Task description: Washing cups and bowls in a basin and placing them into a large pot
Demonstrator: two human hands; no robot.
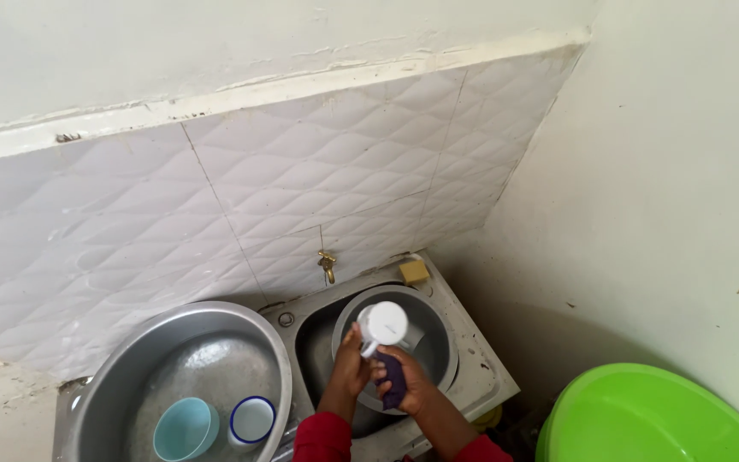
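Observation:
Over a metal bowl [438, 329] that sits in the steel sink [318, 334], my left hand [351, 364] holds a white mug [384, 324] by its side, with the mug's round bottom turned toward me. My right hand [410, 381] grips a dark purple scrubber [393, 382] pressed against the mug near its handle. Both sleeves are red.
A large metal basin [130, 359] at the left holds a light blue cup [186, 429] and a white cup with a blue rim [252, 420]. A brass tap [328, 265] juts from the tiled wall. A yellow soap bar [414, 272] lies on the sink's corner. A green plastic tub [652, 415] stands at lower right.

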